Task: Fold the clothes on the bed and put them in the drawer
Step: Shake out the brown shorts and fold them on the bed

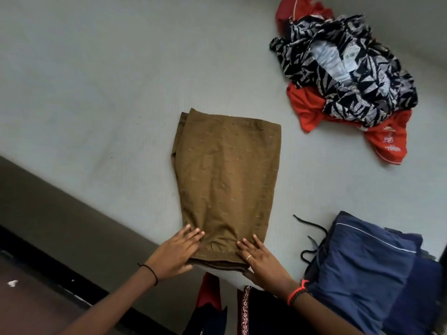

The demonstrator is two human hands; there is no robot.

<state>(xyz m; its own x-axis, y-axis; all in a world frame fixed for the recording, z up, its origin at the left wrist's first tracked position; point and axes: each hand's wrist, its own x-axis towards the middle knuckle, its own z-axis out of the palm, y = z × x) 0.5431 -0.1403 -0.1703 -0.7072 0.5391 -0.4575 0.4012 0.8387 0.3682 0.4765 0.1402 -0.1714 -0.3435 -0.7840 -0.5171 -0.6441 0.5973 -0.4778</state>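
step: folding, judged mid-fold; brown garment [225, 180] is already narrowed into a long strip, and the next fold looks like near end up toward far end
brown garment place: flat on the bed [96, 93], mid-frame, near hem at the bed's front edge, well apart from the other clothes
left grip [176, 252]: on the hem's left corner, fingers straight on top, thumb tucked under the edge, so pinching the cloth layers
right grip [258, 259]: same at the right corner, fingers flat on top, thumb below the hem, pinching
why held so: both corners are taken at once, which keeps the stacked layers lined up and the strip square for lifting
why laid flat: the bare sheet around it leaves room to fold without snagging other pieces
unfolded pile: far right of bed, black-and-white patterned garment [350, 68] crumpled on top of a red garment [307, 110]; judged still to do
folded stack: navy blue clothes [362, 262] just beside the right grip, a dark drawstring [312, 228] trailing out onto the sheet; likely parked within reach for carrying later
containers: none visible; the drawer is not in view, contents unknown
progress: some folded, nothing shown stowed
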